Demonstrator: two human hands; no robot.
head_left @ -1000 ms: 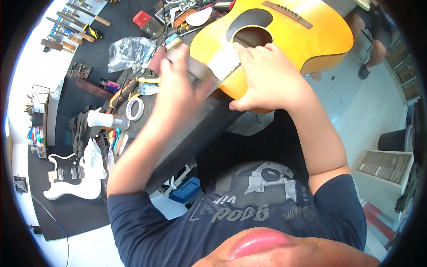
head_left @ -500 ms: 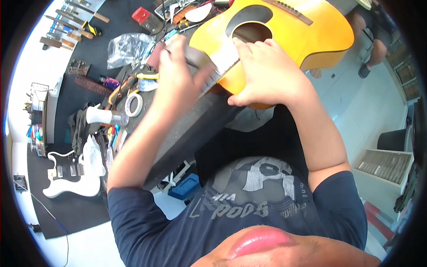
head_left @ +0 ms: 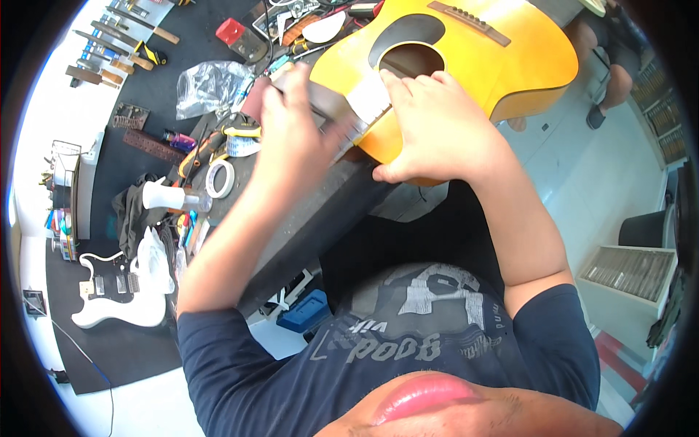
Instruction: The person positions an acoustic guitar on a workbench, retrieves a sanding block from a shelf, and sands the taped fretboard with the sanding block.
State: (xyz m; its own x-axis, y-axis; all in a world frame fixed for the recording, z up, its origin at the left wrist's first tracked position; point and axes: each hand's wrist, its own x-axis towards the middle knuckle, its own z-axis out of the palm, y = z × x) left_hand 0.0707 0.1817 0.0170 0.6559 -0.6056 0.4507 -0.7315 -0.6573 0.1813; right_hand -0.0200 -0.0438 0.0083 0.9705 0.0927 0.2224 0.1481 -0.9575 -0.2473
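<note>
Pale lettering [head_left: 397, 349] crossed the navy T-shirt [head_left: 415, 309], lower centre. Upper centre, the right hand [head_left: 444, 127] lay spread on a yellow wooden guitar [head_left: 484, 73]; the blurred left hand [head_left: 295, 138] gripped a grey-brown flat block [head_left: 328, 100] over its neck [head_left: 351, 144]. A round white tape roll [head_left: 231, 175] sat centre-left.

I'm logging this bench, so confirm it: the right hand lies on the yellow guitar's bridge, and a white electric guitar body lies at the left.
Wrong on one point: the right hand is not on the bridge. The head view shows it on the yellow guitar beside the sound hole. A white electric guitar body does lie at the left.
</note>
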